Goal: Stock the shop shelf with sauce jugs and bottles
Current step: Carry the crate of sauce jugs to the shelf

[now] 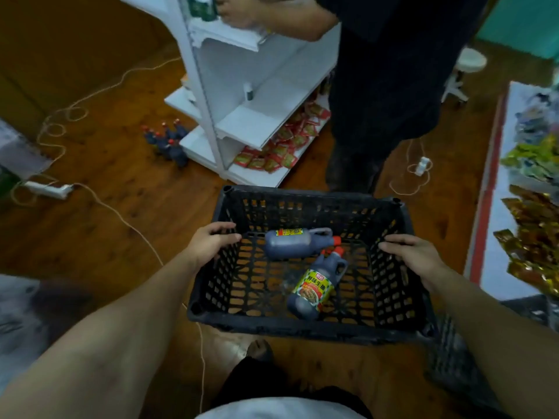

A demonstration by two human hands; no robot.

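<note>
Wooden floor (pixel 127 225); left hand (pixel 211 241), right hand (pixel 413 252) clasp black crate (pixel 305 326) rims; two sauce jugs (pixel 298 241) inside.

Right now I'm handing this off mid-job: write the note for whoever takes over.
Left hand: grip closed on the crate's left rim.
Right hand: grip on the right rim.
Black crate: held above the wood floor, in front of the white shelf.
In it: two sauce jugs lying on their sides, one at the back, one nearer with a yellow label.
Small dark bottles stand on the floor left of the shelf.
Done: cannot tell.
Left: shelve both jugs, then the floor bottles.
</note>
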